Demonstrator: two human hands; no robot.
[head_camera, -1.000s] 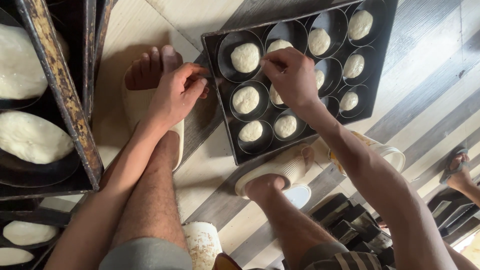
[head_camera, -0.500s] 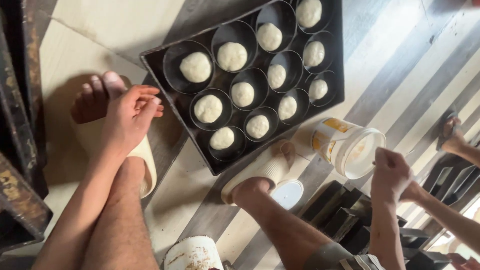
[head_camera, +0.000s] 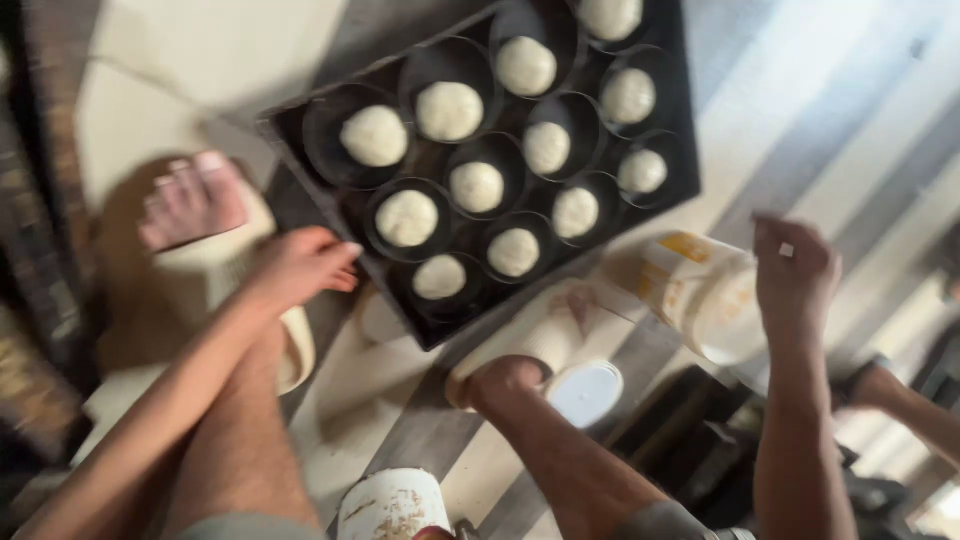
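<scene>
Below you, the floor (head_camera: 850, 90) of pale and grey stripes takes up most of the view, and on it lies a dark baking tray (head_camera: 680, 150) set at a slant, its round cups each holding one pale ball of dough (head_camera: 449, 110). Along the left edge stand dark racks (head_camera: 40, 200), blurred. Your two bare legs come in from the bottom, the left foot (head_camera: 195, 200) in a pale sandal (head_camera: 290, 350) just left of the tray, the right foot in another sandal (head_camera: 540, 330) touching the tray's near edge. Next in size is the white tub (head_camera: 700, 290) with a yellow patch, lying tilted on the floor just right of the tray's near corner. Your right hand (head_camera: 795, 270) hangs over the tub's open end with the fingers bent downward; the picture is too blurred for you to tell whether it grips anything. Your left hand (head_camera: 300, 265) rests at the tray's near left edge, fingers loosely curled and pointing at the rim, holding nothing. A stained white cup (head_camera: 390, 505) sits at the bottom between your legs, and a small white lid (head_camera: 588, 393) lies beside your right sandal
</scene>
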